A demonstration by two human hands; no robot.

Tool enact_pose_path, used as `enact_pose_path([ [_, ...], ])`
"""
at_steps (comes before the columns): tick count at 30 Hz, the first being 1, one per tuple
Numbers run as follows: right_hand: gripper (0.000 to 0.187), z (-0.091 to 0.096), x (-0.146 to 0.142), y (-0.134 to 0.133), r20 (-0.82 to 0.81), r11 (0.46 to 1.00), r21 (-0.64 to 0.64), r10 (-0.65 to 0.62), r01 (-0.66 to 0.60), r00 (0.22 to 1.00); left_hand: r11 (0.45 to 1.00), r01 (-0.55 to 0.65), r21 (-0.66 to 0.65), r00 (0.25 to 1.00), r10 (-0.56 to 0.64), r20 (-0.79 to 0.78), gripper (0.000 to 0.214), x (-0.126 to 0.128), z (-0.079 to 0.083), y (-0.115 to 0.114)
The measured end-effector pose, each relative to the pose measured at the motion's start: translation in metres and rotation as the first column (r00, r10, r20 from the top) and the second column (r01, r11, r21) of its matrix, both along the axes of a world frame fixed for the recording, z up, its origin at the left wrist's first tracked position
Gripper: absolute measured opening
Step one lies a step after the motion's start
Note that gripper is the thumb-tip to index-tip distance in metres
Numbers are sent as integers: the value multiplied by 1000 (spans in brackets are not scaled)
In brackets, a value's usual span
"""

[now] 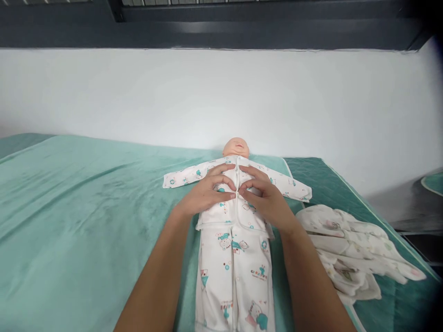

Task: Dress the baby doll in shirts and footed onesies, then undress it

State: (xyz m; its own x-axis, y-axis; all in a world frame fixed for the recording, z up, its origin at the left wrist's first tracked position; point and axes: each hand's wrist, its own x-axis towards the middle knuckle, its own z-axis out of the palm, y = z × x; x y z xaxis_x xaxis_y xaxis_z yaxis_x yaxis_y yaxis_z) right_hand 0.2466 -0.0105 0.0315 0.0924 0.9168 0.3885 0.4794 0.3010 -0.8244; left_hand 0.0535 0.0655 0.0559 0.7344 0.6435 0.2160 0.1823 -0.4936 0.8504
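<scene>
Printed baby top (223,216), being worn by the baby doll (236,147) lying on the green bed cover (86,207), is looking soft, thin and light, and the left hand (204,193) and right hand (268,200) are pinching its front edges at the doll's chest, seemingly the handiest hold.

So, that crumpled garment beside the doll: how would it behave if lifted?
Probably floppy: the garment lies in loose folds on the green cover. Likely light, since it looks like thin cloth. It shouldn't roll, lying slumped.
</scene>
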Motion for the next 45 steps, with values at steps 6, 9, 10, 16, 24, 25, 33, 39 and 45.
enact_pose_path([
  [6,16,3,0,0,-17,1000,-31,2,-3,1000,999,-28,25,998,29,-48,12,2,1,-4],
  [9,18,5,0,-1,-10,999,-36,3,-4,1000,999,-31,38,999,32,-43,11,3,-1,-4],
  [10,18,5,-1,-1,-8,999,-36,7,-8,1000,998,-29,50,999,30,-38,10,4,-1,-4],
  [16,13,6,0,-4,19,997,-49,52,-51,998,994,-35,99,999,35,-4,11,7,-5,-2],
  [24,8,7,0,-4,13,997,-35,75,-75,997,997,-27,73,1000,28,-7,11,6,-5,-1],
  [25,8,6,0,-4,8,997,-32,74,-74,997,998,-25,62,1000,25,-4,12,5,-4,-1],
  [33,11,0,0,3,-397,986,-32,-162,163,903,957,-182,-226,912,250,326,15,8,-9,3],
  [39,23,-9,11,13,-613,763,-315,-618,564,493,591,-564,-577,489,802,343,20,6,-28,27],
  [45,42,-15,10,18,-324,815,-187,-578,549,749,708,-650,-276,698,700,152,35,9,-34,29],
])
